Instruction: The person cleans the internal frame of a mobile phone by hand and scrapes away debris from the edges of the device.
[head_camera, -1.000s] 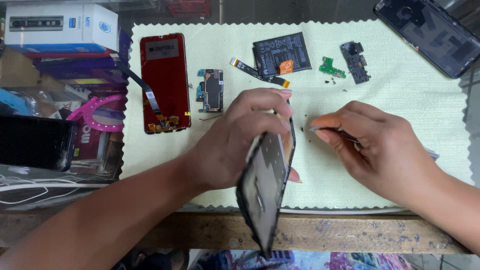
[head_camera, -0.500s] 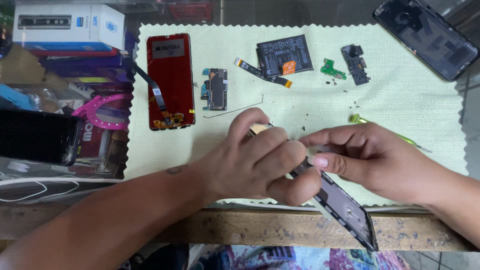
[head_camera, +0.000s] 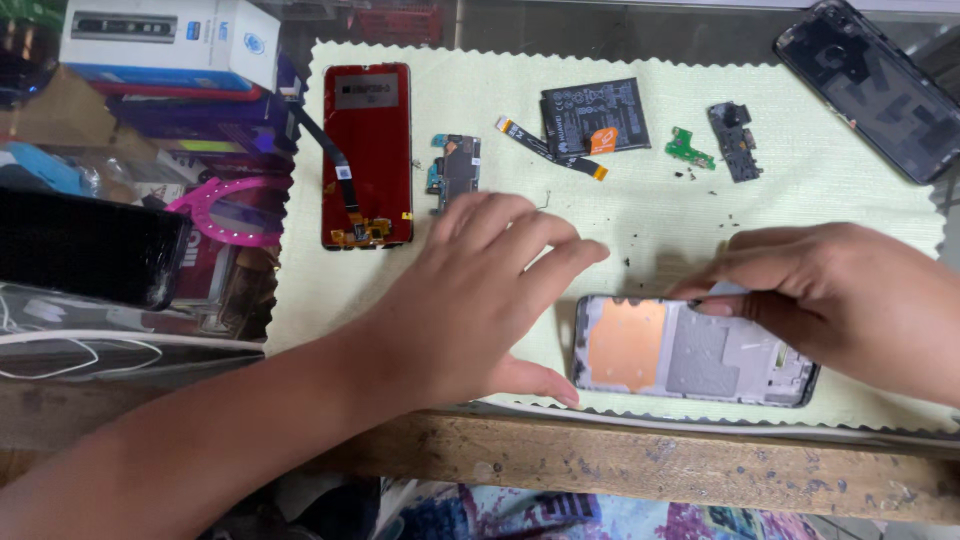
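Observation:
A grey phone frame (head_camera: 690, 352) with a copper patch lies flat on the pale green cloth (head_camera: 640, 110), near the table's front edge. My left hand (head_camera: 480, 295) rests open beside its left end, thumb by the corner, fingers spread above the cloth. My right hand (head_camera: 830, 290) presses down on the frame's upper right part with its fingertips; a small pale piece shows under the fingers, and whether it is gripped is unclear.
On the cloth lie a red screen panel (head_camera: 366, 150), a small circuit board (head_camera: 458, 170), a black battery (head_camera: 594, 115) with a flex cable, a green board (head_camera: 690, 150), a dark module (head_camera: 735, 140). A black back cover (head_camera: 868, 85) sits top right; boxes and a dark phone (head_camera: 85, 245) at left.
The frame, held tilted off the table edge in both hands, now lies flat on the cloth. My left hand has let go and opened beside it.

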